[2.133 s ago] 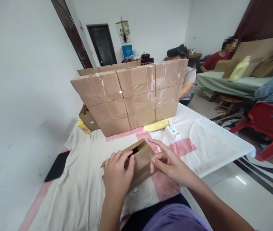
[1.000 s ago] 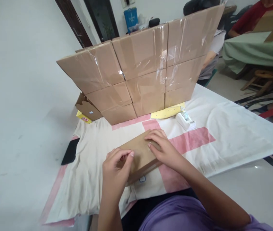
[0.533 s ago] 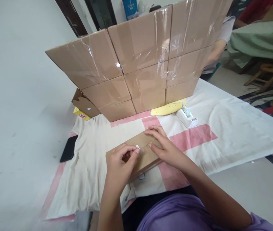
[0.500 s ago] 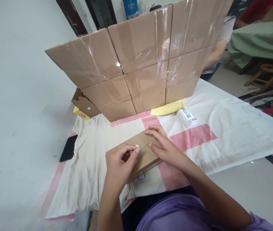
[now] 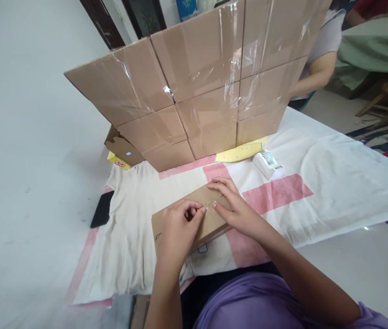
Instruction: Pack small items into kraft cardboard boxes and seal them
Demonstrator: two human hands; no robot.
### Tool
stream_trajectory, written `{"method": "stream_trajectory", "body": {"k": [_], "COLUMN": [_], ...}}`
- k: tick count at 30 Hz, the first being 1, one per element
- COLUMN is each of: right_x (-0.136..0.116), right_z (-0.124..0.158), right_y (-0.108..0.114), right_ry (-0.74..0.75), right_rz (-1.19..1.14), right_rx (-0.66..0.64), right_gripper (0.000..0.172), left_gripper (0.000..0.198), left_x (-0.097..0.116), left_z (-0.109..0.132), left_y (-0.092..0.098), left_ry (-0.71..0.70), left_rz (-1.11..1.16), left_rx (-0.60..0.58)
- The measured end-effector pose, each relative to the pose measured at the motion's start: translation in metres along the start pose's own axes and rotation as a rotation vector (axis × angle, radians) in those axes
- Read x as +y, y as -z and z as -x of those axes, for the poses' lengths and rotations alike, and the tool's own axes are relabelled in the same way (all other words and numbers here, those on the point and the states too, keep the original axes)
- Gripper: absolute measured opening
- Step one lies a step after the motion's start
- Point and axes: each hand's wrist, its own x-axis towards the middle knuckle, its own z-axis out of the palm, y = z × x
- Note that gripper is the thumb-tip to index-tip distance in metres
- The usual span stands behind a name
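Note:
A small brown cardboard box (image 5: 161,221) lies closed on the white and pink cloth (image 5: 283,201) just in front of me. My left hand (image 5: 180,226) rests on the box top with thumb and forefinger pinched together over the flap seam; what they pinch is too small to make out. My right hand (image 5: 235,205) lies on the box's right half, fingers stretched along the flap and pressing it down. The fingertips of both hands almost meet at the seam.
A wall of taped cardboard boxes (image 5: 197,87) stands across the table behind the small box. A white tape dispenser (image 5: 268,165) and a yellow strip (image 5: 240,152) lie at its foot. A black phone (image 5: 102,209) lies at the left cloth edge. Another person's arm (image 5: 313,75) shows behind the stack.
The box's open end flap has been folded shut and the box now lies flat. Both hands moved onto its top. The view dipped and drew closer to the stack.

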Motion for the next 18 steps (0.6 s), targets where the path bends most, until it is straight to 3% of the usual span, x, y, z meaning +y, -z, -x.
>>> {"method": "stream_trajectory", "body": {"k": [8, 15, 18], "right_x": [0.000, 0.000, 0.001], "right_z": [0.000, 0.000, 0.000], "right_y": [0.000, 0.002, 0.003], "right_ry": [0.007, -0.011, 0.007], "right_rz": [0.007, 0.007, 0.012], "right_rx": [0.006, -0.016, -0.022], "right_gripper": [0.043, 0.042, 0.041], "left_gripper": [0.005, 0.024, 0.018], "left_x": [0.010, 0.005, 0.004], "left_z": [0.002, 0.001, -0.001], "left_y": [0.004, 0.005, 0.003], "left_ry": [-0.009, 0.032, 0.059], "left_rz": [-0.239, -0.170, -0.165], "left_rx": [-0.008, 0.008, 0.028]}}
